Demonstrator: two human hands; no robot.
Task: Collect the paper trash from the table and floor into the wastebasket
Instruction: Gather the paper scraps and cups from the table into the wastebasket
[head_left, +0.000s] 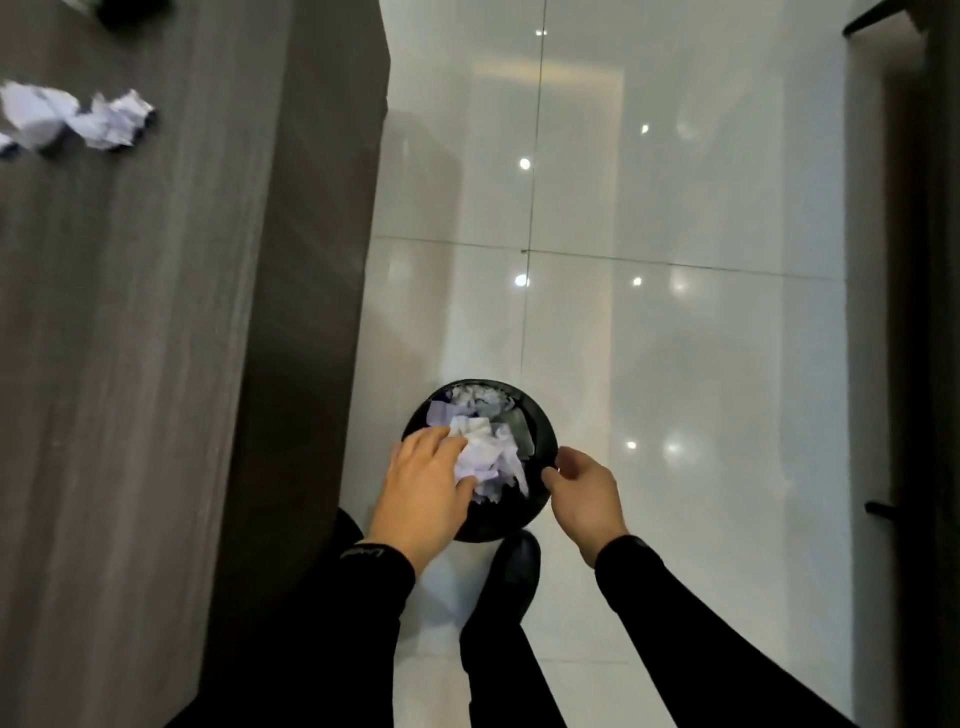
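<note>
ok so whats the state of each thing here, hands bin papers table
wastebasket: upright on the floor, nearly full of crumpled paper
left hand: over the basket, fingers on a paper wad
paper wad: crumpled, on top of the pile in the basket
right hand: at the basket's right rim, fingers curled, holding no paper
crumpled papers: lying on the table, not yet collected
table: papers still on it

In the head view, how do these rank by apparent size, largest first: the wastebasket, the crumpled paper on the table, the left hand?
1. wastebasket
2. crumpled paper on the table and left hand: these look about alike, and the hand is nearer the camera, so I do not rank them.
</note>
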